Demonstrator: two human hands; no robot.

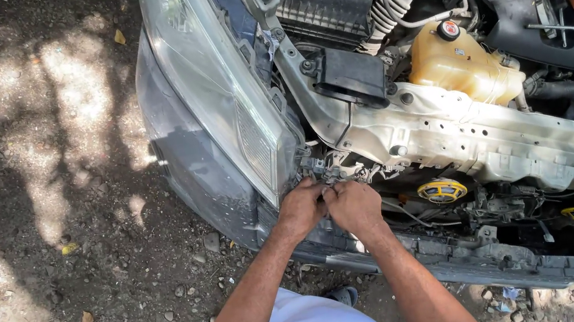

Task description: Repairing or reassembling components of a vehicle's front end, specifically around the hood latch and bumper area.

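Dappled dirt ground (39, 228) surrounds a car with its bonnet up and front trim stripped, the headlight (212, 95) standing beside the pale metal crossbeam (471, 136) and yellowish coolant tank (462, 63). Left hand (301, 207) and right hand (355, 206) meet just below the headlight's inner corner, fingers curled together and pinched on a small wiring connector (322, 172) that is mostly hidden. Such a part is judged light, stiff and brittle, best gripped by its body, not its thin wires.
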